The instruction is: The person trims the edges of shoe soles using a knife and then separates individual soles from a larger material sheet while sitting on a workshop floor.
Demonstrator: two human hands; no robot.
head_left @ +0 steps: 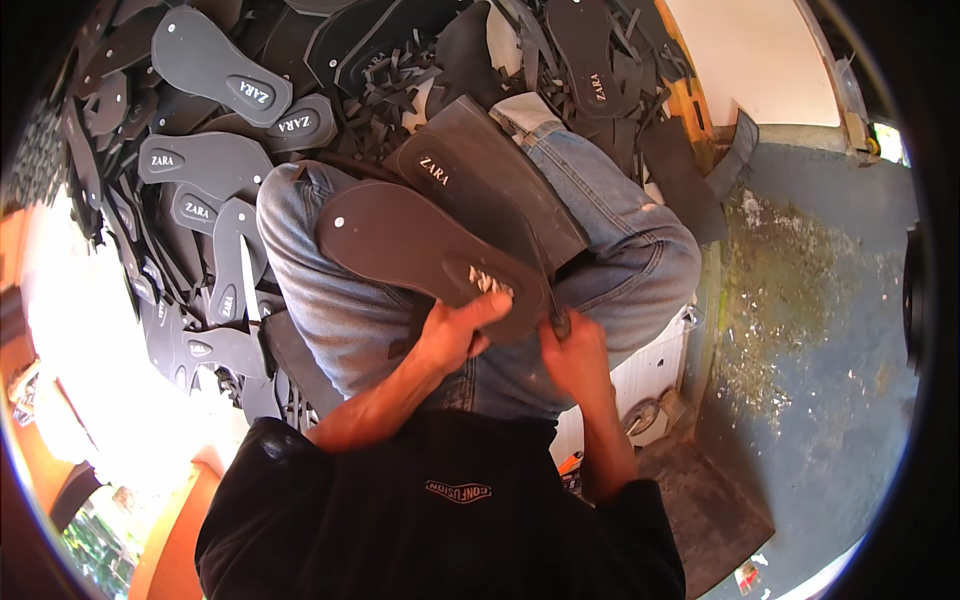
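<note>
A dark brown sandal sole [385,230] lies slantwise over my lap, its rounded heel end toward me. My left hand [455,335] grips that end from the left, with the thumb on top beside a pale printed oval. On the right side of the heel, my right hand [577,355] is closed round the dark handle of a slim tool that looks like a knife [560,322]. Its blade stands close along the sole's edge; whether it touches cannot be made out. Under and beyond the sole, a dark sheet [500,180] with another sole outline rests across my jeans.
Several cut soles [215,65] are heaped on the left and far side. Dark narrow offcuts [390,110] lie among them. A stained blue-grey floor [800,300] stretches to the right, with a brown board [700,510] near my right elbow and a round metal object [643,417] beside it.
</note>
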